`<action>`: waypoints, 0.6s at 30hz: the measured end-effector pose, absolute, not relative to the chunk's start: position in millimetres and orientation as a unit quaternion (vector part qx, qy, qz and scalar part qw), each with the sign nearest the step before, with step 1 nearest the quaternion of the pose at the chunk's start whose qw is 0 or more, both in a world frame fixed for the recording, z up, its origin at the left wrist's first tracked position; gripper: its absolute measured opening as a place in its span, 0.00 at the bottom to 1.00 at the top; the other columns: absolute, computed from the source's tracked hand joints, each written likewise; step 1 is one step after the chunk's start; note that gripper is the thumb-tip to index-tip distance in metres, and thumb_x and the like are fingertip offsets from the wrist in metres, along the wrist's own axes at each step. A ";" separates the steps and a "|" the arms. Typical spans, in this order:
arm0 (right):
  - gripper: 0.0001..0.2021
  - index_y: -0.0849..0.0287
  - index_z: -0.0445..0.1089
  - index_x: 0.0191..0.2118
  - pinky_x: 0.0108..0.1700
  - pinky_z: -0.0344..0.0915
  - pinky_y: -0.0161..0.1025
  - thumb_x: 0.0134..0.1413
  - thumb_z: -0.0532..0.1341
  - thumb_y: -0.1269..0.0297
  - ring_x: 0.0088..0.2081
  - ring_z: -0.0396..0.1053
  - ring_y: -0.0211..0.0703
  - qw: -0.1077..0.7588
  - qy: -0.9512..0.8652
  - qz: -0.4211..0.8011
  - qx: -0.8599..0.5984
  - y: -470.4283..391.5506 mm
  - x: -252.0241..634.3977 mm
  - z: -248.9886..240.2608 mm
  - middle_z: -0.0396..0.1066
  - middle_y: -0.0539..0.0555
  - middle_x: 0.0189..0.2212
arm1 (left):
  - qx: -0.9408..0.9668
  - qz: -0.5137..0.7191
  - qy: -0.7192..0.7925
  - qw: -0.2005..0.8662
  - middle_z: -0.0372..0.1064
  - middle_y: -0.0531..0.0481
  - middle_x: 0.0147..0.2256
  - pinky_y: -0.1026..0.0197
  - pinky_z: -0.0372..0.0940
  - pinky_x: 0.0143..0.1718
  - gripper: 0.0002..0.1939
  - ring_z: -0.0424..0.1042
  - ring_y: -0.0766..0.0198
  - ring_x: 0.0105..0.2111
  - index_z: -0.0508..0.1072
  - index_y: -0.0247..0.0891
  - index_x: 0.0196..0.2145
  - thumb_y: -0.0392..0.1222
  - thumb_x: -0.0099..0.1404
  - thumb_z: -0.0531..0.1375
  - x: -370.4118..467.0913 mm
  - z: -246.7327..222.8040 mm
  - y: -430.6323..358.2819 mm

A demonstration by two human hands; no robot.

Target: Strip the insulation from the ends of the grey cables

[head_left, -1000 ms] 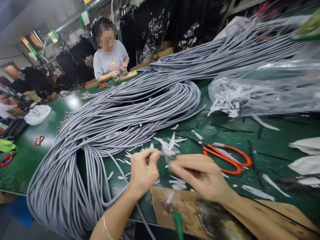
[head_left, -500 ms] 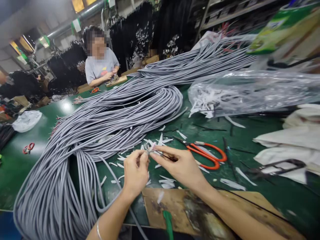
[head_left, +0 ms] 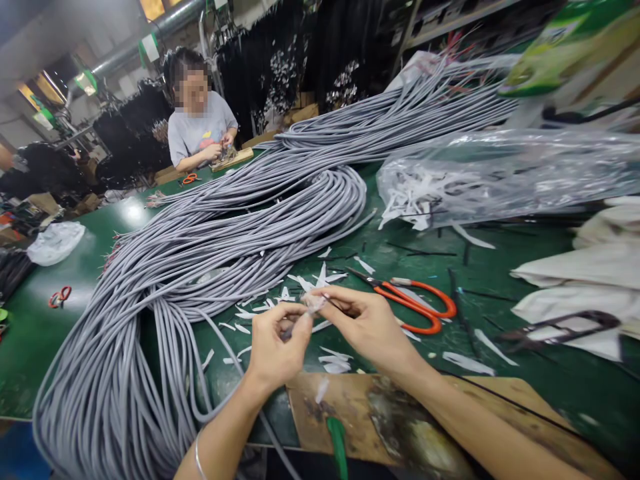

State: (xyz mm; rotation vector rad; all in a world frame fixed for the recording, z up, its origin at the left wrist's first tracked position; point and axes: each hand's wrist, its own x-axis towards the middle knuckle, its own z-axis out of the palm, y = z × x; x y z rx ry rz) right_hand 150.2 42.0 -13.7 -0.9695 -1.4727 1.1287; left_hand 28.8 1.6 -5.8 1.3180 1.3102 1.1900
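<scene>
**Cable end pinched between both hands**

At lower centre I see my left hand (head_left: 275, 350) and right hand (head_left: 367, 327) both clamped on the grey cable end (head_left: 311, 308), fingertips meeting. Orange scissors (head_left: 415, 303) lie just right, on the green table (head_left: 525, 267).

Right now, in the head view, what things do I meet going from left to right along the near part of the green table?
Small red scissors → grey cable bundle → left hand → right hand → orange-handled scissors → white folded material.
</scene>
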 end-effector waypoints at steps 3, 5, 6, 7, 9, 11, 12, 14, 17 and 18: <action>0.14 0.62 0.71 0.25 0.22 0.64 0.33 0.42 0.61 0.54 0.20 0.66 0.39 0.499 -0.594 0.494 -0.391 41.4 150.1 -11.6 0.70 0.52 0.18 | 0.540 0.463 0.550 0.437 0.51 0.57 0.15 0.68 0.44 0.17 0.15 0.47 0.74 0.17 0.72 0.31 0.22 0.48 0.53 0.61 32.2 -3.9 1.3; 0.13 0.61 0.70 0.23 0.20 0.63 0.32 0.42 0.62 0.54 0.19 0.65 0.37 0.516 -0.573 0.489 -0.406 41.0 150.5 -9.8 0.69 0.52 0.18 | 0.545 0.452 0.559 0.432 0.51 0.57 0.14 0.67 0.44 0.17 0.19 0.46 0.73 0.17 0.72 0.30 0.18 0.51 0.54 0.59 34.6 -3.4 1.5; 0.13 0.61 0.69 0.23 0.20 0.62 0.31 0.43 0.62 0.55 0.19 0.65 0.37 0.529 -0.560 0.484 -0.416 40.7 150.9 -8.7 0.69 0.51 0.18 | 0.547 0.447 0.561 0.432 0.52 0.56 0.13 0.67 0.44 0.17 0.22 0.47 0.73 0.17 0.73 0.30 0.17 0.53 0.55 0.58 35.5 -3.5 1.5; 0.13 0.60 0.68 0.23 0.20 0.62 0.31 0.44 0.62 0.55 0.19 0.65 0.36 0.542 -0.549 0.476 -0.423 40.4 151.5 -7.6 0.69 0.51 0.18 | 0.551 0.443 0.562 0.430 0.53 0.55 0.13 0.67 0.44 0.17 0.23 0.47 0.73 0.17 0.74 0.30 0.18 0.55 0.55 0.58 36.1 -3.7 1.4; 0.12 0.59 0.69 0.24 0.20 0.63 0.31 0.44 0.61 0.55 0.20 0.65 0.37 0.558 -0.544 0.460 -0.425 39.1 152.9 -5.6 0.69 0.51 0.19 | 0.562 0.442 0.557 0.421 0.56 0.54 0.14 0.67 0.45 0.17 0.25 0.48 0.72 0.17 0.77 0.30 0.21 0.57 0.56 0.56 36.2 -4.7 1.1; 0.10 0.59 0.70 0.25 0.20 0.64 0.32 0.43 0.62 0.56 0.20 0.66 0.38 0.561 -0.558 0.450 -0.414 37.6 154.0 -4.8 0.68 0.50 0.17 | 0.571 0.449 0.546 0.417 0.58 0.53 0.15 0.66 0.49 0.19 0.26 0.51 0.71 0.18 0.78 0.30 0.25 0.58 0.58 0.54 35.1 -6.3 1.0; 0.10 0.59 0.71 0.25 0.20 0.64 0.32 0.43 0.62 0.57 0.19 0.66 0.38 0.559 -0.567 0.446 -0.408 37.0 154.3 -5.0 0.68 0.50 0.16 | 0.574 0.452 0.540 0.418 0.58 0.53 0.15 0.66 0.50 0.20 0.26 0.52 0.70 0.18 0.78 0.31 0.26 0.58 0.59 0.53 34.3 -7.2 1.1; 0.09 0.59 0.71 0.25 0.19 0.63 0.32 0.43 0.61 0.59 0.18 0.64 0.38 0.550 -0.583 0.439 -0.406 36.3 154.6 -6.5 0.66 0.49 0.15 | 0.571 0.465 0.531 0.420 0.57 0.54 0.14 0.65 0.52 0.21 0.25 0.53 0.70 0.18 0.77 0.32 0.23 0.56 0.60 0.53 32.7 -8.7 1.9; 0.08 0.61 0.72 0.24 0.17 0.55 0.32 0.43 0.60 0.61 0.16 0.57 0.34 0.536 -0.606 0.414 -0.417 37.1 154.4 -9.6 0.61 0.47 0.13 | 0.536 0.506 0.524 0.427 0.58 0.54 0.15 0.66 0.53 0.20 0.22 0.55 0.71 0.17 0.75 0.32 0.20 0.55 0.56 0.58 31.4 -9.7 4.9; 0.09 0.61 0.72 0.24 0.16 0.53 0.32 0.44 0.59 0.61 0.15 0.55 0.33 0.529 -0.614 0.410 -0.419 37.6 154.4 -10.2 0.59 0.47 0.12 | 0.513 0.522 0.522 0.438 0.60 0.54 0.15 0.66 0.53 0.19 0.20 0.56 0.72 0.17 0.76 0.31 0.21 0.54 0.53 0.61 31.2 -9.9 6.1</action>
